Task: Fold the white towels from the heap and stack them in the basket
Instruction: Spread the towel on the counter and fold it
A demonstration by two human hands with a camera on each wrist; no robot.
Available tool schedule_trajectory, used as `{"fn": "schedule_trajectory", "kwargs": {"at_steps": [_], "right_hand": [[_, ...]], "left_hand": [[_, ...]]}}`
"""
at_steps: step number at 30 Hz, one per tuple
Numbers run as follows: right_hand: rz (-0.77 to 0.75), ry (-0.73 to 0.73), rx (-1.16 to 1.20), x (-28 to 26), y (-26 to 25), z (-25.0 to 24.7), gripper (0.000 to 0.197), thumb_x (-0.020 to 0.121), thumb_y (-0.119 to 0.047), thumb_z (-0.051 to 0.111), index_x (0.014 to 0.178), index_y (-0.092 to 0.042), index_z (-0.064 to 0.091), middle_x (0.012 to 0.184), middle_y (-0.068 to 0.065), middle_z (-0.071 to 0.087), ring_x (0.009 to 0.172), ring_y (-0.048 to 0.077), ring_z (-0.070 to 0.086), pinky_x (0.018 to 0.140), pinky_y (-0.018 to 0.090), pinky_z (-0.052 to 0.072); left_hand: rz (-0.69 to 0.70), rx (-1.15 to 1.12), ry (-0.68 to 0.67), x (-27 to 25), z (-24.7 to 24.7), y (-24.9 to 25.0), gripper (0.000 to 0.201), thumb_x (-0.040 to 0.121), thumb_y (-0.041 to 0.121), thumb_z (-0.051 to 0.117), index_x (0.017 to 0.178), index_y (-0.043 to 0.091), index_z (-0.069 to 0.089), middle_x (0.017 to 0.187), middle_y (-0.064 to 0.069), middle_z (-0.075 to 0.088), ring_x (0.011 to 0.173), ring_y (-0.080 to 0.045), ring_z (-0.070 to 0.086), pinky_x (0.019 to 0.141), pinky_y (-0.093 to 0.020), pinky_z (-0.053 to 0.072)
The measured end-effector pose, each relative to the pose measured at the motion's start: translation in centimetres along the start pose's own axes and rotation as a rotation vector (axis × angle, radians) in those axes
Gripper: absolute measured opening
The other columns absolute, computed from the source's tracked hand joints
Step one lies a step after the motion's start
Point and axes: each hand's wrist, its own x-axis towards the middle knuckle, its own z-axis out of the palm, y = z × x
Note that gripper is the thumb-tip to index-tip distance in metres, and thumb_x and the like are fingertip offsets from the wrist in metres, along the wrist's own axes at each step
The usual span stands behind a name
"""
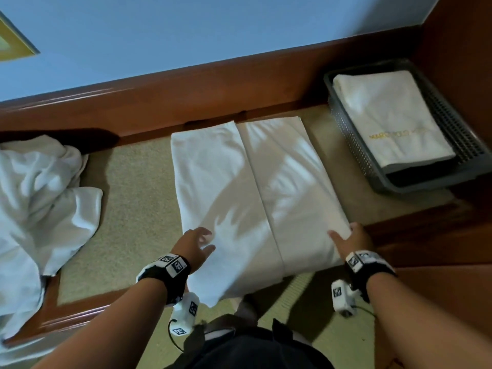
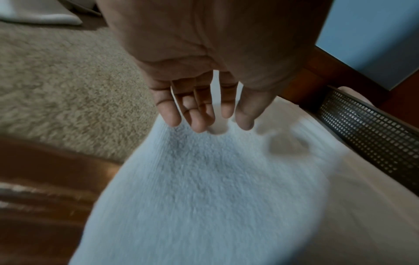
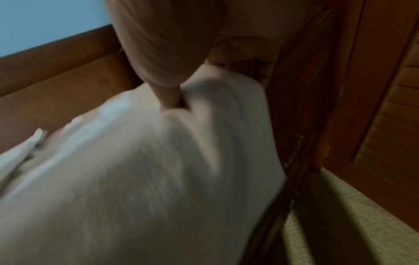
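Note:
A white towel (image 1: 255,193), folded lengthwise with a seam down its middle, lies flat on the tan surface in the head view. My left hand (image 1: 198,242) hovers just over its near left part with fingers spread and straight; the left wrist view shows those fingers (image 2: 199,109) above the terry cloth (image 2: 192,188). My right hand (image 1: 347,237) pinches the towel's near right edge, thumb on top; the right wrist view shows the cloth (image 3: 215,111) bunched between thumb and fingers. A grey perforated basket (image 1: 346,129) at the right holds one folded towel (image 1: 388,115). The heap (image 1: 40,198) lies at the left.
A dark wooden rail (image 1: 186,102) runs along the far side under a blue wall. Wooden ledges border the tan surface (image 1: 138,187) at the near left and at the right, next to the basket. My wrist cameras hang below both wrists.

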Motion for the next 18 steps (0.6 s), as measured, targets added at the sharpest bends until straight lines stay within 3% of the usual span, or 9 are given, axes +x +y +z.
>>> {"fn": "schedule_trajectory", "kwargs": {"at_steps": [3, 6, 8, 11, 14, 16, 18], "right_hand": [[-0.001, -0.015, 0.005, -1.9, 3.5, 0.1, 0.039, 0.085, -0.034, 0.075, 0.107, -0.010, 0.053, 0.110, 0.023, 0.065, 0.098, 0.041, 0.062, 0.088, 0.049, 0.050], [-0.002, -0.088, -0.069, -2.3, 3.7, -0.8, 0.038, 0.089, -0.020, 0.070, 0.118, -0.001, 0.054, 0.117, 0.027, 0.063, 0.106, 0.042, 0.061, 0.089, 0.043, 0.048], [-0.020, -0.103, -0.078, -2.8, 2.1, -1.3, 0.032, 0.091, -0.014, 0.061, 0.121, -0.004, 0.054, 0.121, 0.024, 0.063, 0.109, 0.042, 0.061, 0.092, 0.042, 0.049], [-0.242, -0.161, -0.076, -6.2, -2.6, 0.0, 0.040, 0.096, -0.013, 0.051, 0.136, -0.013, 0.052, 0.131, 0.020, 0.061, 0.117, 0.039, 0.059, 0.096, 0.038, 0.047], [-0.652, -0.492, -0.181, -13.0, -7.5, 3.3, 0.051, 0.101, -0.023, 0.048, 0.151, -0.021, 0.036, 0.138, 0.014, 0.057, 0.125, 0.032, 0.056, 0.102, 0.032, 0.044], [-0.802, -0.811, -0.287, -17.0, -8.9, 5.6, 0.058, 0.101, -0.027, 0.046, 0.155, -0.025, 0.024, 0.131, 0.012, 0.061, 0.116, 0.030, 0.060, 0.097, 0.035, 0.047], [-0.854, -0.924, -0.405, -19.2, -9.0, 7.3, 0.057, 0.102, -0.025, 0.042, 0.156, -0.025, 0.024, 0.129, 0.010, 0.061, 0.112, 0.026, 0.060, 0.094, 0.036, 0.047]], "left_hand": [[-0.031, -0.022, 0.027, -1.5, 0.8, -0.6, 0.035, 0.089, 0.029, 0.070, 0.120, 0.019, 0.060, 0.105, 0.000, 0.061, 0.091, -0.015, 0.056, 0.081, -0.024, 0.041], [-0.065, -0.062, 0.049, -3.1, 1.5, -1.2, 0.031, 0.090, 0.026, 0.070, 0.119, 0.017, 0.061, 0.100, 0.001, 0.063, 0.092, -0.017, 0.060, 0.080, -0.026, 0.042], [-0.103, -0.114, 0.064, -4.5, 2.0, -1.3, 0.027, 0.091, 0.025, 0.069, 0.116, 0.018, 0.060, 0.097, 0.001, 0.064, 0.086, -0.017, 0.061, 0.075, -0.027, 0.043], [-0.141, -0.217, 0.069, -6.6, 3.2, -1.6, 0.022, 0.091, 0.029, 0.068, 0.111, 0.024, 0.060, 0.093, 0.004, 0.066, 0.079, -0.017, 0.065, 0.068, -0.029, 0.047], [-0.176, -0.356, 0.022, -8.2, 4.2, -1.5, 0.012, 0.098, 0.036, 0.057, 0.100, 0.025, 0.058, 0.096, 0.000, 0.070, 0.075, -0.017, 0.070, 0.065, -0.029, 0.049], [-0.223, -0.513, 0.011, -8.6, 4.8, -1.1, 0.022, 0.101, 0.040, 0.049, 0.099, 0.020, 0.059, 0.100, -0.006, 0.072, 0.077, -0.021, 0.070, 0.071, -0.035, 0.050], [-0.291, -0.642, 0.014, -8.4, 5.6, -0.8, 0.036, 0.099, 0.050, 0.048, 0.105, 0.016, 0.060, 0.104, -0.007, 0.070, 0.088, -0.024, 0.068, 0.077, -0.041, 0.053]]}}
